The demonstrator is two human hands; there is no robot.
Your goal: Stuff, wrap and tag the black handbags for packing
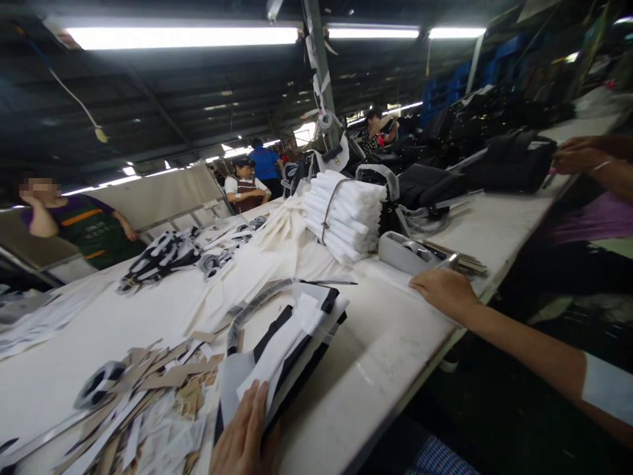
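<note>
At the bottom centre, my left hand (243, 432) lies with fingers extended on a folded black, white and grey fabric piece (291, 343) with a plastic-wrapped handle. My right hand (442, 290) reaches to the right side of the table, its fingers closed at the edge of a thin white sheet (390, 276). Just beyond that hand sits a grey tape dispenser (403, 253). A tied bundle of white rolls (343, 211) stands behind, in the middle of the table.
Cardboard and plastic scraps (168, 396) cover the table's near left, beside a tape roll (101, 384). Black bags (514, 161) are piled at the back right, near another person's hands (578, 155). Several people stand or sit beyond the table (366, 356).
</note>
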